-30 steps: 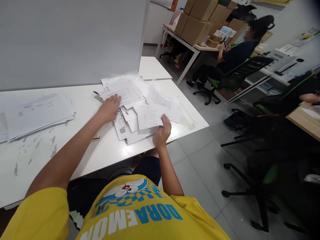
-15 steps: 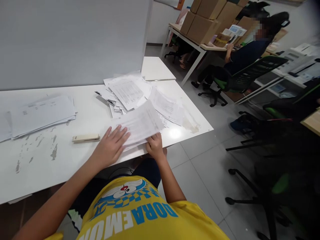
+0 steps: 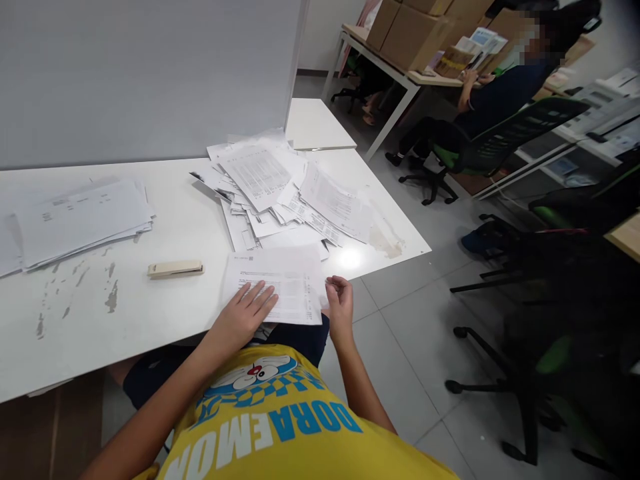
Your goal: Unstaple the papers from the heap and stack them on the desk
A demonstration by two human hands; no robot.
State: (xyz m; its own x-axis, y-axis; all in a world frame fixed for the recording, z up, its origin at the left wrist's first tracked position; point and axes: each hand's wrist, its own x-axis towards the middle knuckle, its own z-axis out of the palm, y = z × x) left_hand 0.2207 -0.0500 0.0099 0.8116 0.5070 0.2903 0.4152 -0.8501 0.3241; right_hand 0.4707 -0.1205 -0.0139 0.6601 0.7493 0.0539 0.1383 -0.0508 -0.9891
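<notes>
A thin set of printed sheets [image 3: 280,280] lies at the near edge of the white table [image 3: 165,220], partly overhanging it. My left hand [image 3: 245,313] rests flat on the sheets' lower left part, fingers spread. My right hand [image 3: 339,300] pinches the sheets' right edge near the lower corner. Behind them sprawls a loose heap of printed papers [image 3: 285,187]. A beige stapler [image 3: 175,269] lies on the table left of the sheets.
A second stack of papers [image 3: 75,220] sits at the table's left. A grey partition [image 3: 140,73] backs the table. A person sits on a chair [image 3: 500,133] at a desk with cardboard boxes [image 3: 410,27] at the back right. Dark office chairs [image 3: 550,320] stand on the right.
I have pulled the sheets from the heap to the table's near edge and laid them flat. My left hand came back from the heap onto them. The stapler came into view.
</notes>
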